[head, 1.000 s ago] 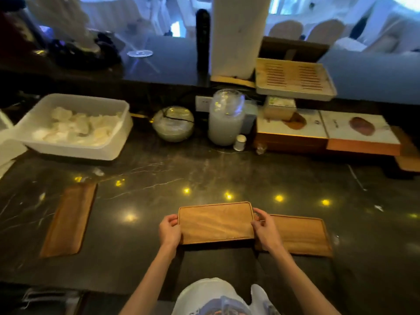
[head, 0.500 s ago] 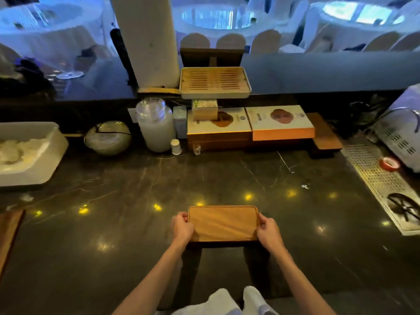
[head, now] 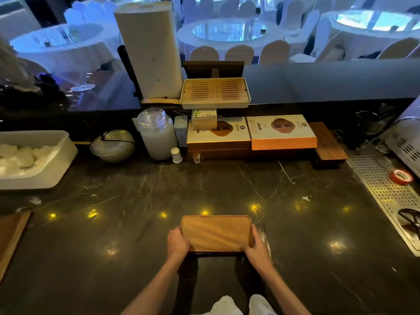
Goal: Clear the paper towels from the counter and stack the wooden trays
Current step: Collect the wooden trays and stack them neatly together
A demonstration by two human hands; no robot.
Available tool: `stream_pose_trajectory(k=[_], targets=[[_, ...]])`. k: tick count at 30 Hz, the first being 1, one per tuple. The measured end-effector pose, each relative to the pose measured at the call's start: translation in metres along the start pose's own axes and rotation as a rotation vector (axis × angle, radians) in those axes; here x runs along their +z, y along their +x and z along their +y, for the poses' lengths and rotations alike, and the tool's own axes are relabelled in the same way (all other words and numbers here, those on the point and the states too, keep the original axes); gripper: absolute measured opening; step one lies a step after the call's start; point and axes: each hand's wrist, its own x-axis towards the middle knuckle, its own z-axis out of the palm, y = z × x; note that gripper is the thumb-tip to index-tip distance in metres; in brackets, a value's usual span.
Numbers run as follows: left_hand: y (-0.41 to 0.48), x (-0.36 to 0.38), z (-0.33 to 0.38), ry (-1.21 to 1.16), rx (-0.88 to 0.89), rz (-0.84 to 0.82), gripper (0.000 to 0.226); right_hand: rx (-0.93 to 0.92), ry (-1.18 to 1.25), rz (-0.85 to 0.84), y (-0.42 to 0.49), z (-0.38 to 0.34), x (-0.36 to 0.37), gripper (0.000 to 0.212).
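A rectangular wooden tray point(head: 217, 233) sits low in the middle of the dark marble counter point(head: 204, 183). My left hand point(head: 178, 243) grips its left end and my right hand point(head: 255, 246) grips its right end. A dark edge shows under the tray's near side; whether a second tray lies beneath I cannot tell. Another wooden tray point(head: 10, 235) lies at the far left edge, partly cut off. A white bin point(head: 56, 160) at the left holds crumpled paper towels point(head: 20, 155).
Along the back stand a glass jar point(head: 156, 133), a round lidded bowl point(head: 113, 145), boxed items point(head: 250, 135), a slatted tea tray point(head: 214, 93) and a tall white column point(head: 150, 48). A perforated metal drain grate point(head: 386, 194) with a red tape roll point(head: 401, 177) lies right.
The tray in both hands has been carried right onto the spot where a second tray lay; that second tray no longer shows. The view has swung right, so the left tray is nearly out of frame.
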Motion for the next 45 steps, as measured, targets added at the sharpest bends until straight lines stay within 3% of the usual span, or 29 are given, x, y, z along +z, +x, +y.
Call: stream_pose_trajectory(k=[9,18,20,23,26,29,37,42,45], targets=[[-0.017,0.007,-0.003,-0.163,0.024,0.017,0.02,0.049,0.015,0.005,0.006,0.004,0.003,0.081],[-0.007,-0.008,-0.01,-0.111,0.021,-0.119,0.045,0.043,-0.143,0.042,0.007,-0.002,0.005,0.08],[-0.001,-0.015,-0.014,-0.093,0.025,-0.154,0.05,-0.015,-0.323,0.143,0.003,-0.011,0.01,0.075],[0.012,-0.035,-0.024,-0.078,0.03,-0.179,0.059,-0.25,-0.528,0.256,0.003,-0.039,0.038,0.058],[0.028,-0.076,-0.051,-0.09,0.014,-0.161,0.058,-0.349,-0.516,0.079,0.012,-0.088,0.098,0.038],[0.048,-0.142,-0.092,-0.145,-0.038,-0.117,0.055,-0.412,-0.523,-0.088,0.02,-0.14,0.18,0.035],[0.092,-0.357,-0.248,-0.212,-0.308,0.284,0.05,-0.499,-0.699,-0.527,0.006,-0.236,0.42,0.041],[0.119,-0.451,-0.328,-0.171,-0.454,0.445,0.048,-0.408,-0.743,-0.661,-0.004,-0.268,0.54,0.047],[0.147,-0.48,-0.365,-0.18,-0.536,0.441,0.046,-0.333,-0.778,-0.689,-0.005,-0.274,0.599,0.049]])
